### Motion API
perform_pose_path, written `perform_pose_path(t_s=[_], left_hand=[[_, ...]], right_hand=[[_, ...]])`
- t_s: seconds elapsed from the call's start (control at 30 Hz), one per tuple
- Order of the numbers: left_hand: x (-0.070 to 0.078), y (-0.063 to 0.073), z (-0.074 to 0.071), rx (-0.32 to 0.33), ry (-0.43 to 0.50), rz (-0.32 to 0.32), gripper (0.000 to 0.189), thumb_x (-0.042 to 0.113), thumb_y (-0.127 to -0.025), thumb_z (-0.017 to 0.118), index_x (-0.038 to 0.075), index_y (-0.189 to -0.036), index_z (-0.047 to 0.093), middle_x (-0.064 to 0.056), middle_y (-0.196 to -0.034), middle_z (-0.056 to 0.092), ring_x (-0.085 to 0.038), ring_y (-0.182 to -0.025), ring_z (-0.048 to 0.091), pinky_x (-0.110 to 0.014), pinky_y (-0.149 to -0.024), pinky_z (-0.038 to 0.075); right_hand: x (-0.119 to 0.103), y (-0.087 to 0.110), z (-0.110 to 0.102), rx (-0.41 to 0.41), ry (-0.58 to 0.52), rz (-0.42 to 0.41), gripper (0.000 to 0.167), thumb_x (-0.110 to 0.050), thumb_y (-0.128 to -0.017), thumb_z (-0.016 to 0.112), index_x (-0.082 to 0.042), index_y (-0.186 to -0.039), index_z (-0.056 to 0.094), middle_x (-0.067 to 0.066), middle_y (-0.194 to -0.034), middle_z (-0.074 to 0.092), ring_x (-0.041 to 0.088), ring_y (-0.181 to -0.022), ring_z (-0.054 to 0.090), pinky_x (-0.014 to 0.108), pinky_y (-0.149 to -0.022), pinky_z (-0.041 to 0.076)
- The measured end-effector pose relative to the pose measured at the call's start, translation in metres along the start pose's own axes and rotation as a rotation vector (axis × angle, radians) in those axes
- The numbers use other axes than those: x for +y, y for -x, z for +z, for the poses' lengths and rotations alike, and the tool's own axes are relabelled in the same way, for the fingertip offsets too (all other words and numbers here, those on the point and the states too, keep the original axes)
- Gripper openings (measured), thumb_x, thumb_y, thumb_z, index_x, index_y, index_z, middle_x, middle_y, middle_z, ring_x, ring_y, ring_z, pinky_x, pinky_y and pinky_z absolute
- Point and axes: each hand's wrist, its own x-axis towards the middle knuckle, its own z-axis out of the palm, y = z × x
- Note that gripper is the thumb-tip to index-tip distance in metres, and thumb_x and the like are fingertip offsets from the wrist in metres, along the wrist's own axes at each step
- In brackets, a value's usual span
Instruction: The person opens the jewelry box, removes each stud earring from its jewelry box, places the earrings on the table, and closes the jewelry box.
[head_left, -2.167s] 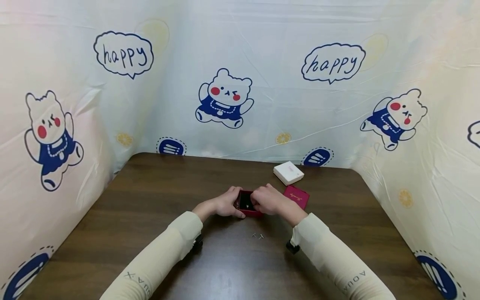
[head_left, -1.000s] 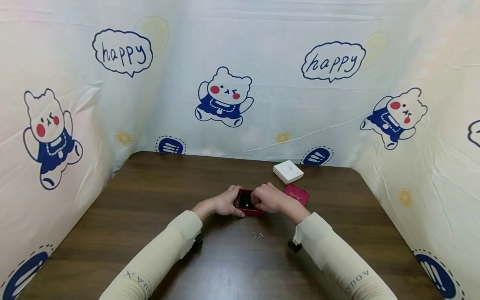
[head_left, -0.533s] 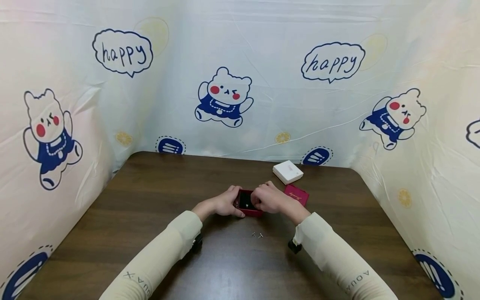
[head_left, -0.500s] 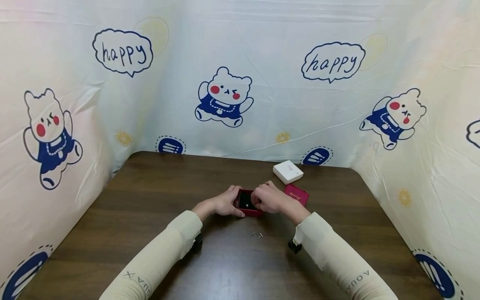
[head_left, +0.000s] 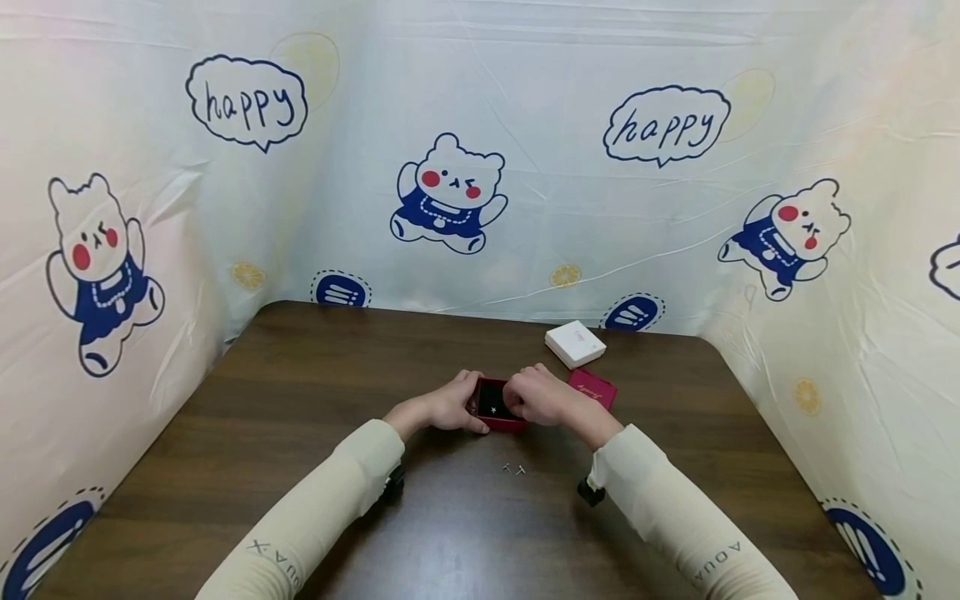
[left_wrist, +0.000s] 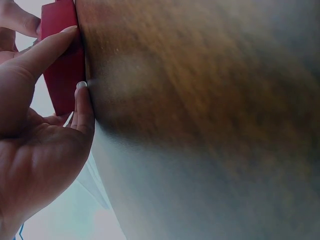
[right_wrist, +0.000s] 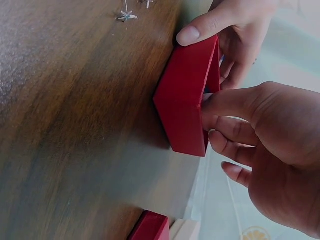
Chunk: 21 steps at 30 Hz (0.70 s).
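Red box (head_left: 503, 425), lower frame centre: left hand (head_left: 452, 406) grips it; right hand (head_left: 542, 396) dips inside, its hold we cannot tell. Nothing clearly differs from a second ago; work inside seems unfinished.

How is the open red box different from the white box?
The red box is open, showing a black inside; the white box shows a flat top with faint marks. The left hand grips the red box, but no hand touches the white box. The white box is also farther back. Both rest on the table.
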Motion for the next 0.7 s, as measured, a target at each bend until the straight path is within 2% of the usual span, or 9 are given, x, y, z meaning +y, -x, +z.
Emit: perform_pose_path(t_s=[0.43,0.7], left_hand=[[0.0016,0.0017,-0.0004,-0.009,0.007,-0.006,0.084,0.021,-0.084,0.086,0.001,-0.148,0.036,-0.018,-0.137,0.039,-0.025,-0.113,0.048,-0.042,-0.101,0.042],[-0.0002,0.0006,0.0014,0.003,0.014,-0.001,0.081,0.021,-0.083,0.087,0.001,-0.145,0.038,-0.017,-0.136,0.04,-0.026,-0.115,0.048,-0.044,-0.103,0.042]], right_hand=[[-0.0005,0.0063,-0.0043,0.024,0.005,-0.024,0.012,-0.005,-0.09,0.071,-0.012,-0.081,0.076,-0.008,-0.073,0.065,0.014,-0.075,0.057,0.038,-0.077,0.043],[0.0002,0.0089,-0.0049,0.031,0.004,-0.043,0.017,-0.005,-0.09,0.071,-0.015,-0.077,0.074,-0.01,-0.069,0.062,0.013,-0.071,0.055,0.036,-0.073,0.043]])
